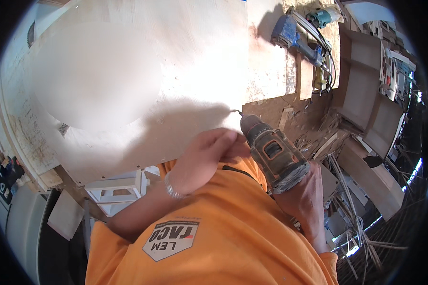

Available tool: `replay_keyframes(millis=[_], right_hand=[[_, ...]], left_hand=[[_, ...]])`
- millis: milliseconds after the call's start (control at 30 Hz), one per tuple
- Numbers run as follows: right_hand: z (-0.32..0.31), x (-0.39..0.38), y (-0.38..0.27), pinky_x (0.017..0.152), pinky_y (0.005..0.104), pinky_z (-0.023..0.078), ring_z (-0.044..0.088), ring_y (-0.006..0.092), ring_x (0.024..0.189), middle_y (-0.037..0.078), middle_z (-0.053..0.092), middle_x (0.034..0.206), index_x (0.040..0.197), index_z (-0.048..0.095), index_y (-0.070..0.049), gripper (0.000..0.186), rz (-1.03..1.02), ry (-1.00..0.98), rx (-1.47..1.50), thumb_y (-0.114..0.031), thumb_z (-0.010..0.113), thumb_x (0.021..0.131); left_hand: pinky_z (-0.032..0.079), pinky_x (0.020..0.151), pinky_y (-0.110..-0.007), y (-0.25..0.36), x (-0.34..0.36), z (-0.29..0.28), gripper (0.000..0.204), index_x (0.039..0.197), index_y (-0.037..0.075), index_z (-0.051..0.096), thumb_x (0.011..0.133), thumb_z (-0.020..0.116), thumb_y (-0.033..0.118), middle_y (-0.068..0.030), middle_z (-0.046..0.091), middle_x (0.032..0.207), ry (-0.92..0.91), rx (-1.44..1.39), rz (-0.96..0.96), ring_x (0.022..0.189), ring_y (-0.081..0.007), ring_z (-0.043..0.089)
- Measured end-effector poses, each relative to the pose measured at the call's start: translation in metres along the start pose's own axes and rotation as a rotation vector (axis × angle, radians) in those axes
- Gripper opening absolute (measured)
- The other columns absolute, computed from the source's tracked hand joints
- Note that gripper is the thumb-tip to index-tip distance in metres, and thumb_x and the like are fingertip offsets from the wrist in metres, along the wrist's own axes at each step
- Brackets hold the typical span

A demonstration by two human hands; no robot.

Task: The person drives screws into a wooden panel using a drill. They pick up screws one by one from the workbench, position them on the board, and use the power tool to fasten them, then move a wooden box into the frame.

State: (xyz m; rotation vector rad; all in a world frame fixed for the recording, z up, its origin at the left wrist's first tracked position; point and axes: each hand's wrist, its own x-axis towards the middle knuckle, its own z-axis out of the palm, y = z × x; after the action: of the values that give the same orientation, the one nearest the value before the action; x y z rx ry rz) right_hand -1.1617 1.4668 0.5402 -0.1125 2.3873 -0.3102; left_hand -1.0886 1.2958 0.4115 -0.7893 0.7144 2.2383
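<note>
A dusty brown-black cordless drill [276,153] is in my right hand [302,192], which wraps round its grip below the body. Its thin dark bit [236,111] points away from me at the near right corner of a large pale wooden panel [195,90]. Whether the bit touches the panel I cannot tell. Beside the drill's chuck, at the panel's near edge, is my left hand [214,147], thumb and fingers drawn together. Anything between those fingers is hidden. Small dark holes run along the panel's near edge.
A blue nail gun [297,42] and a teal power tool [324,17] lie at the far right of the bench. Wooden cabinet frames [364,80] and loose offcuts stand or lie to the right. A white frame [116,190] sits below the panel at the left.
</note>
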Motion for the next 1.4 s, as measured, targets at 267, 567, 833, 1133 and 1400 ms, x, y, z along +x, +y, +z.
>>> replay_keyframes(millis=[267,567,833,1133,1400], right_hand=[[0.004,0.001,0.013,0.073,0.0438,0.054,0.068,0.0435,0.079,0.020,0.070,0.079,0.100,0.073,-0.004,0.030,0.042,0.019,-0.026,-0.017,0.079,0.073],[0.005,0.006,0.006,0.074,0.0444,0.055,0.068,0.0426,0.081,0.020,0.071,0.081,0.099,0.073,-0.004,0.029,0.028,0.004,-0.091,-0.018,0.078,0.074],[0.016,0.015,0.062,0.075,0.0416,0.056,0.071,0.0402,0.084,0.019,0.074,0.088,0.112,0.072,-0.006,0.040,-0.178,-0.048,-0.104,-0.019,0.078,0.075],[-0.014,0.018,0.133,0.081,0.0362,0.055,0.073,0.0265,0.090,0.012,0.075,0.101,0.115,0.072,-0.007,0.039,-0.459,-0.118,0.310,-0.015,0.081,0.078],[0.010,0.059,0.222,0.069,0.0323,0.054,0.070,0.0198,0.075,0.011,0.071,0.090,0.112,0.072,-0.002,0.051,-0.752,-0.161,0.573,-0.023,0.087,0.069]], left_hand=[[0.050,0.069,-0.032,0.076,-0.082,-0.054,0.032,0.109,0.004,0.063,0.090,0.080,0.023,-0.0060,0.057,0.082,1.106,1.295,0.528,0.071,-0.0166,0.055],[0.047,0.069,-0.033,0.085,-0.086,-0.087,0.028,0.109,0.002,0.061,0.097,0.072,0.025,-0.0082,0.057,0.086,1.201,1.360,0.449,0.075,-0.0181,0.054],[0.050,0.069,-0.034,0.095,-0.087,-0.096,0.013,0.096,-0.001,0.063,0.095,0.069,0.011,-0.0129,0.061,0.076,1.200,1.321,0.404,0.068,-0.0213,0.057],[0.052,0.071,-0.031,0.074,-0.084,-0.068,0.008,0.096,0.005,0.066,0.094,0.068,0.012,-0.0063,0.068,0.104,1.191,1.450,0.648,0.089,-0.0135,0.063],[0.061,0.075,-0.028,-0.007,-0.012,0.062,0.006,0.103,-0.002,0.065,0.097,0.066,-0.001,-0.0115,0.072,0.095,0.465,0.403,0.596,0.085,-0.0159,0.072]])
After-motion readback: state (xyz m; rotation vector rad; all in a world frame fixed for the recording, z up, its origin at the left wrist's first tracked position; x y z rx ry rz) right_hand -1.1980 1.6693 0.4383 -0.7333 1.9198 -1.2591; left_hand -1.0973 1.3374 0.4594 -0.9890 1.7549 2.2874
